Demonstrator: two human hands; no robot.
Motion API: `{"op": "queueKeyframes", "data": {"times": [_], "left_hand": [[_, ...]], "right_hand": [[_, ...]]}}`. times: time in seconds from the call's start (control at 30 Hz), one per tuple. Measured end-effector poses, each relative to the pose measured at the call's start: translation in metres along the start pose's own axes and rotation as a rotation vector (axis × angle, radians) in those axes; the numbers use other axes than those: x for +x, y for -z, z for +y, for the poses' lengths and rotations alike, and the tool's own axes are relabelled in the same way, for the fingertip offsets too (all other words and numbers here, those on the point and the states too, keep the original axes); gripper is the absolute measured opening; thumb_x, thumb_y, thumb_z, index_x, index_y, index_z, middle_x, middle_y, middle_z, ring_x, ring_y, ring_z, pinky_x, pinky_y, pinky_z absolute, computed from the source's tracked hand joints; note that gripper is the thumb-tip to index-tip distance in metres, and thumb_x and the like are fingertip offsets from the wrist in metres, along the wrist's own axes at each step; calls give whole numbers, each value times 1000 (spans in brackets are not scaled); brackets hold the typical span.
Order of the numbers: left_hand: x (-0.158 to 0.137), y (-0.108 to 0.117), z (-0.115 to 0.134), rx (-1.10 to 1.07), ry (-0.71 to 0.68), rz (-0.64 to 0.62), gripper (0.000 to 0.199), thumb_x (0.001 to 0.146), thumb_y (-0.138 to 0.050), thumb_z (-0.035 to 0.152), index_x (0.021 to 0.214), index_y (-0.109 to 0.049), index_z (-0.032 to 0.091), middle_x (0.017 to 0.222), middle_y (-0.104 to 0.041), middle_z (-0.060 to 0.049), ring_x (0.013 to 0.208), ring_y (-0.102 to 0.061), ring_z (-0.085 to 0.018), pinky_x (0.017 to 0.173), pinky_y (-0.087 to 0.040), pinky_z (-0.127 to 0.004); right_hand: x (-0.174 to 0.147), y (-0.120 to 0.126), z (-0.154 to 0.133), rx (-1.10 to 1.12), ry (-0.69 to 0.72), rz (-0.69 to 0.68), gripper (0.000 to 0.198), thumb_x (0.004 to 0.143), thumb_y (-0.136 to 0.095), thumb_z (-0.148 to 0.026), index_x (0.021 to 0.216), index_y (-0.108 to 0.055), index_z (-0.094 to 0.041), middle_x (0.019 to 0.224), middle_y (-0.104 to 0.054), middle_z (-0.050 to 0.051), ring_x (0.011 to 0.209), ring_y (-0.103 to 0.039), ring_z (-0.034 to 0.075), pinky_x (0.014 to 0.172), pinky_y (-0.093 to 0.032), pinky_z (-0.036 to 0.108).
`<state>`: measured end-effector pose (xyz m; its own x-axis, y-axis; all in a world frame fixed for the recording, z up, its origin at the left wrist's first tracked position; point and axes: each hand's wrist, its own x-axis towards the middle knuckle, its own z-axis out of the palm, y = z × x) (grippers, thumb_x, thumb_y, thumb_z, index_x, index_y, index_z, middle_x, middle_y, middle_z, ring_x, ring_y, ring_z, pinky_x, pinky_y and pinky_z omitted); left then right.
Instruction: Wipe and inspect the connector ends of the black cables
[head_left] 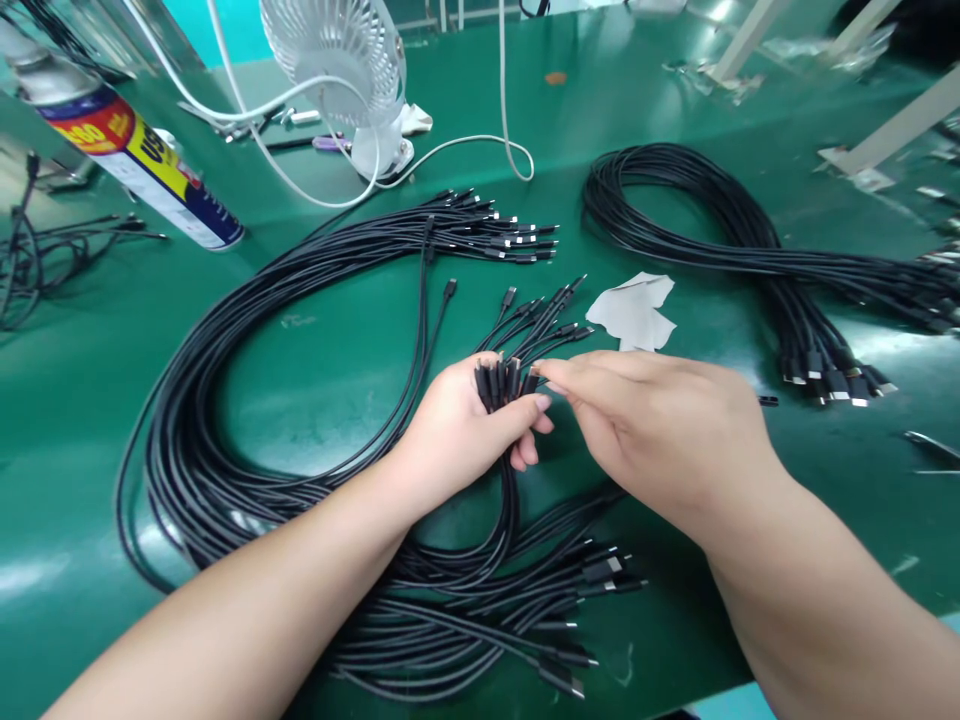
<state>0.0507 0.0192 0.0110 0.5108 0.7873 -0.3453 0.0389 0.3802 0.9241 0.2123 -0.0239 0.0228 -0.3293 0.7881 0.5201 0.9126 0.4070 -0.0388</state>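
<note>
My left hand point(472, 420) is closed round a bunch of black USB cables point(506, 382), their plug ends standing up above the thumb. Thumb and fingertips of my right hand point(660, 420) pinch at one plug on the right side of that bunch. A large looped bundle of black cables point(176, 430) curves round on the left. Its upper plug ends point(517, 240) lie beyond my hands, and more plug ends point(600, 575) spread out below them. Several loose cable ends point(555, 315) fan out just behind my left hand.
A second coil of black cables point(697, 200) lies at the right. A white fan point(337, 70) with a white cord stands at the back, near a spray can point(142, 150) at the left. A torn white paper piece point(634, 312) lies on the green table point(480, 160).
</note>
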Motion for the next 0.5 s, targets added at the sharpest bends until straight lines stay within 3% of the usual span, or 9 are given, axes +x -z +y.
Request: {"op": "queueKeyframes", "data": {"times": [0.5], "left_hand": [[0,1,-1,-19,-9,-29,19,84,-64,14,81,-45,17,65,-68,-1,45,-61,-10,42,-51,-21]], "right_hand": [[0,5,4,-44,40,-10,28,88,-50,-13,98,-76,-18,82,-77,3,63,-69,18,51,-42,30]]}}
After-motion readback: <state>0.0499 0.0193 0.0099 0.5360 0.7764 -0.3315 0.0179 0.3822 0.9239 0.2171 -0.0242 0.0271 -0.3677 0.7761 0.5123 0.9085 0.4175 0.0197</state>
